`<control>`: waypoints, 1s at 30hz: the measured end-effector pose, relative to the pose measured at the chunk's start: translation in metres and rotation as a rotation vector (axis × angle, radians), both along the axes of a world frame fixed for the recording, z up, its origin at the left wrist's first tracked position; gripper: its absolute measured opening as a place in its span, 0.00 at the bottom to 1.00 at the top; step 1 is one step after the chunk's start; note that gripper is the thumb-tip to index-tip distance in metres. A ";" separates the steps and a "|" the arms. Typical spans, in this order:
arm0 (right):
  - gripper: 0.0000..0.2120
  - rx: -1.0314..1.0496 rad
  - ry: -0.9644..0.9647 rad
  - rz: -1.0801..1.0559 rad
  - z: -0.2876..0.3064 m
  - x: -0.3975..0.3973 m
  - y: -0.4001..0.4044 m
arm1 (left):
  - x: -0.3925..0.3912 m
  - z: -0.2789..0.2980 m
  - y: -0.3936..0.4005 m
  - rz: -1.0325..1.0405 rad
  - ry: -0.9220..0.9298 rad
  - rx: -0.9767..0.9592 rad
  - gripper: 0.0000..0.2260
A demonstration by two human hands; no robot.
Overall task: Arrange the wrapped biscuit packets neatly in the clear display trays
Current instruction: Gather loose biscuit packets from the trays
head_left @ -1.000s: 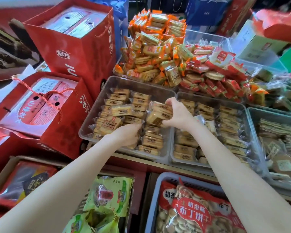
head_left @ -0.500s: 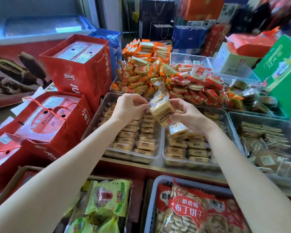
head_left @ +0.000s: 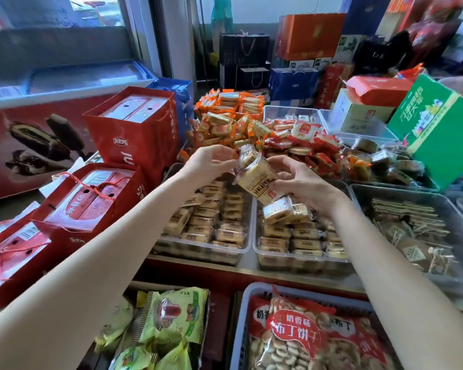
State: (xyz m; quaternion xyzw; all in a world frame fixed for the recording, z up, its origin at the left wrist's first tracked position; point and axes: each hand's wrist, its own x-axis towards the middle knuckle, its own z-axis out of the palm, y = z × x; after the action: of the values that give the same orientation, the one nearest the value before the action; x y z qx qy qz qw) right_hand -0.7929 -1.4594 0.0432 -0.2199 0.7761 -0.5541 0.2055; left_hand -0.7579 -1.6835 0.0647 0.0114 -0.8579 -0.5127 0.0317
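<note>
Above the gap between two trays [head_left: 247,245], both hands pinch a packet [head_left: 257,177]: left hand [head_left: 211,164] its top, right hand [head_left: 300,182] its lower end. Left tray's near-right corner shows room.

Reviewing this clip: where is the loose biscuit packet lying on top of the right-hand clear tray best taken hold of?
Take the loose packet across its two long sides, coming from straight above. It lies roughly flat on top of the rows in the right tray, so those edges look exposed; the right hand hovering above it is already holding another packet.
</note>
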 end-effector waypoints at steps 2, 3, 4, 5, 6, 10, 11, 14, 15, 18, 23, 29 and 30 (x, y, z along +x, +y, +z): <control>0.22 0.018 0.013 0.020 0.002 0.002 -0.002 | 0.005 0.007 0.007 -0.079 0.035 -0.013 0.09; 0.23 0.016 0.014 0.025 0.003 0.003 -0.002 | 0.006 0.009 0.009 -0.071 0.066 -0.005 0.08; 0.24 0.009 0.017 0.022 0.003 0.004 -0.003 | 0.006 0.010 0.010 -0.048 0.090 0.008 0.07; 0.26 -0.001 0.023 0.017 0.004 0.005 -0.002 | 0.007 0.009 0.009 -0.027 0.105 0.020 0.07; 0.26 -0.019 0.029 0.010 0.004 0.007 -0.002 | 0.008 0.009 0.008 -0.013 0.110 0.029 0.07; 0.27 -0.173 0.004 -0.020 0.005 0.012 0.000 | 0.013 0.002 0.004 0.018 0.042 0.251 0.01; 0.27 -0.226 -0.028 -0.025 0.003 0.014 -0.001 | 0.014 0.000 0.003 0.021 0.028 0.290 0.02; 0.37 -0.337 -0.112 -0.051 -0.005 0.019 -0.004 | 0.016 -0.006 0.004 0.056 0.027 0.274 0.04; 0.40 -0.346 -0.123 -0.068 -0.009 0.020 -0.006 | 0.016 -0.008 0.006 0.084 0.030 0.265 0.04; 0.41 -0.349 -0.131 -0.106 -0.020 0.021 -0.005 | 0.018 -0.013 0.010 0.089 0.035 0.168 0.03; 0.40 -0.294 -0.124 -0.073 -0.026 0.028 0.010 | 0.022 -0.005 0.009 -0.109 -0.070 0.029 0.04; 0.33 -0.252 -0.018 -0.104 -0.015 0.030 0.006 | 0.023 -0.012 0.016 0.020 -0.011 0.090 0.08; 0.30 -0.224 0.022 -0.119 -0.014 0.029 0.005 | 0.023 -0.013 0.016 0.045 -0.010 0.102 0.08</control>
State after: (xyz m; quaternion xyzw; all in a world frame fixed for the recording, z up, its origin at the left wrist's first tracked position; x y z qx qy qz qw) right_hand -0.7644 -1.4544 0.0295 -0.2012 0.7232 -0.6461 0.1382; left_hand -0.7349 -1.6673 0.0513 0.0347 -0.8302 -0.5551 0.0385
